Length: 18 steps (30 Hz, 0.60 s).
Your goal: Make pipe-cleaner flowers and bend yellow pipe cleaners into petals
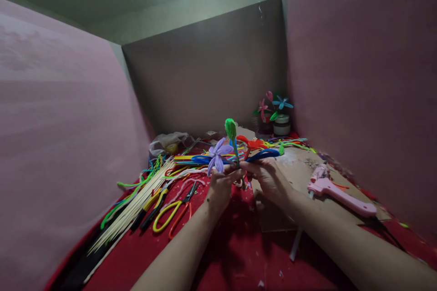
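The left hand [221,186] is closed around a fuzzy wire stem [236,155] that rises just above its fingers beside a purple flower [218,152]. The right hand [269,178] pinches the same stem from the other side. It looks light, soft and easily bent, so it is best gripped low, well below the green tip [231,129]. On the bench [239,254], a glue gun [336,193] lies right of the right hand and scissors [170,213] left of the left.

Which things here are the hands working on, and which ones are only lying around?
In hand:
- purple flower, held by the left hand
- blue pipe cleaner, held by the right hand
- green-tipped stem, between both hands

Lying about:
- pink glue gun
- scissors
- wooden sticks
- pot of finished flowers
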### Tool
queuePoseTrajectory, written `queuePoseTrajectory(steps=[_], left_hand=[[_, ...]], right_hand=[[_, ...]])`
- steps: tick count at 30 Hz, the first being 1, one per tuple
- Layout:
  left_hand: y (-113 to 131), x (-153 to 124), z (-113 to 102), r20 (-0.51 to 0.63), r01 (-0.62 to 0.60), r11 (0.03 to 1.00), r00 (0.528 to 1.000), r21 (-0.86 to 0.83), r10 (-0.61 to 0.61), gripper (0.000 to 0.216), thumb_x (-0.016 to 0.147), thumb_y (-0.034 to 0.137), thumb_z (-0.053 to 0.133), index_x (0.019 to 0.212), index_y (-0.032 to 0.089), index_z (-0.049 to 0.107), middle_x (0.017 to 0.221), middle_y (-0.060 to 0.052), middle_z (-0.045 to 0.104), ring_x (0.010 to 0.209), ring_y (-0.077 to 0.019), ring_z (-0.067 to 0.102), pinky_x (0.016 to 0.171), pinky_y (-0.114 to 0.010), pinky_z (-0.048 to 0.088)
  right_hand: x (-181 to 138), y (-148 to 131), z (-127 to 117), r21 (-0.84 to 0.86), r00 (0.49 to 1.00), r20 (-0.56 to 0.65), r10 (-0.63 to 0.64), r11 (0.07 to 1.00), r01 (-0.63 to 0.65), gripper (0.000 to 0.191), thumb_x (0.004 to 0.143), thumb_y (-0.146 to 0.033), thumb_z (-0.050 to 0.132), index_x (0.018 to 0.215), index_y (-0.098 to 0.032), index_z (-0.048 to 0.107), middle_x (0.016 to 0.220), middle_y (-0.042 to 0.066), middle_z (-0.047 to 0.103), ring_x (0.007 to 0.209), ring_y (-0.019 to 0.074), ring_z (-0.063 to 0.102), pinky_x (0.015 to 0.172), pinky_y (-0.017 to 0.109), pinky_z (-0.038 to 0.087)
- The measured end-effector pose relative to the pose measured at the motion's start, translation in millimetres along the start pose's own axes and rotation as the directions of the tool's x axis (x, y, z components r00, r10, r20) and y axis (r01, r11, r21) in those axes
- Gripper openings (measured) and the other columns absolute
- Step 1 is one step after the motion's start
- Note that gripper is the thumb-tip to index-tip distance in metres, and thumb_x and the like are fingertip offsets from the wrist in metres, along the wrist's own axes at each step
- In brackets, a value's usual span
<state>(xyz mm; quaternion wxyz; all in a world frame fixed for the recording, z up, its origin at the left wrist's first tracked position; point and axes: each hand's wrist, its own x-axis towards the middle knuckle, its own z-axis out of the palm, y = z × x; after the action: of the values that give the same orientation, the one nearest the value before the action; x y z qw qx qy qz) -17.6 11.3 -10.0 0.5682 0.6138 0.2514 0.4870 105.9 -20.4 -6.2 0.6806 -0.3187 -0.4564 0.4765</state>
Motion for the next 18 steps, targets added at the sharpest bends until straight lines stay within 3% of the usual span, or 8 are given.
queuePoseTrajectory(steps=[3,9,13,15,18], left_hand=[[2.2,-1.3,1.2,0.073,-0.029,0.998,0.997,0.05,0.025,0.011,0.069,0.024,0.066,0.067,0.013,0.066,0.06,-0.001,0.058,0.054,-0.0093,0.047,0.056,-0.023,0.039],[-4.9,0.3,-0.1,0.037,0.05,0.999,0.998,-0.012,-0.05,0.013,0.071,0.026,0.064,0.077,0.015,0.066,0.062,-0.001,0.059,0.05,-0.0107,0.05,0.051,-0.025,0.04],[-5.1,6.7,-4.4,-0.106,0.055,0.977,0.991,-0.205,-0.078,0.022,0.06,0.024,0.073,0.076,0.014,0.062,0.06,0.0,0.06,0.048,-0.0101,0.052,0.048,-0.023,0.04],[-1.0,10.1,-7.0,-0.197,0.043,0.956,0.975,-0.29,-0.104,0.027,0.052,0.023,0.076,0.068,0.014,0.057,0.058,0.002,0.058,0.048,-0.0083,0.052,0.049,-0.021,0.04],[7.9,13.2,-10.6,-0.244,0.009,0.937,0.964,-0.349,-0.1,0.029,0.051,0.022,0.076,0.065,0.014,0.053,0.059,0.003,0.058,0.048,-0.0065,0.052,0.049,-0.019,0.04]], right_hand=[[-0.3,-4.9,1.4,0.054,0.999,-0.021,0.025,0.998,-0.024,0.019,0.061,-0.031,0.071,0.071,-0.015,0.067,0.059,-0.001,0.06,0.05,0.0099,0.045,0.051,0.024,0.033],[-0.5,-8.5,-1.0,0.143,0.993,-0.065,0.104,0.985,-0.094,0.02,0.059,-0.027,0.073,0.075,-0.016,0.067,0.065,0.0,0.065,0.055,0.0115,0.054,0.054,0.024,0.039],[4.4,-1.5,-4.9,0.232,0.989,-0.074,0.125,0.967,-0.105,0.02,0.062,-0.027,0.071,0.077,-0.016,0.065,0.066,0.001,0.066,0.059,0.0135,0.059,0.057,0.026,0.044],[6.8,1.2,-5.2,0.285,0.986,-0.098,0.137,0.953,-0.104,0.021,0.062,-0.027,0.071,0.078,-0.017,0.062,0.063,-0.001,0.064,0.055,0.0121,0.057,0.054,0.024,0.044],[7.4,-0.4,-2.8,0.334,0.976,-0.138,0.171,0.935,-0.117,0.021,0.06,-0.024,0.072,0.075,-0.017,0.059,0.057,-0.004,0.06,0.046,0.009,0.051,0.044,0.021,0.04]])
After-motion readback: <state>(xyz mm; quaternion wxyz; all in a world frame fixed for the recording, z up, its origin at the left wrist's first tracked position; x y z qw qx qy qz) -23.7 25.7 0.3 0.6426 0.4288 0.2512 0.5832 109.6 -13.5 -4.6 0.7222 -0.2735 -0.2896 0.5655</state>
